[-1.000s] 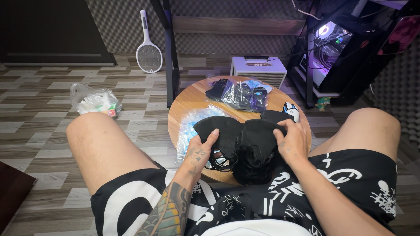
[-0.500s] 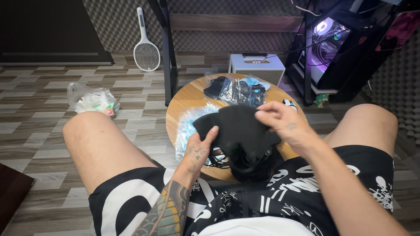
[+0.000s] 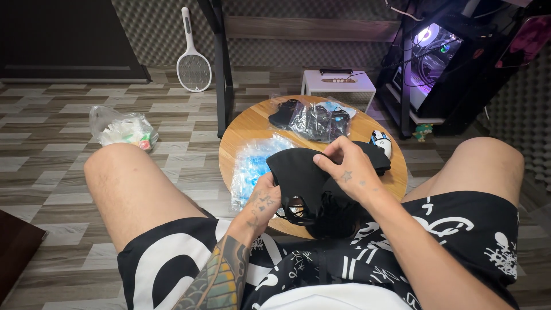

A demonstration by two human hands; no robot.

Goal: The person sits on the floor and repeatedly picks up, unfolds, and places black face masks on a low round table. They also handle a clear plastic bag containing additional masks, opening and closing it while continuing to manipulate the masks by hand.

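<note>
We hold a black face mask (image 3: 298, 175) above the round wooden table (image 3: 247, 129). Right hand (image 3: 347, 172) pinches its top edge, left hand (image 3: 265, 202) grips the lower side, spreading it flat. Clear bagged masks (image 3: 318, 120) lie beyond, within reach.

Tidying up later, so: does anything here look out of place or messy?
A crumpled plastic bag lies loose on the floor left of the round table. Nothing looks spilled or damaged.
</note>
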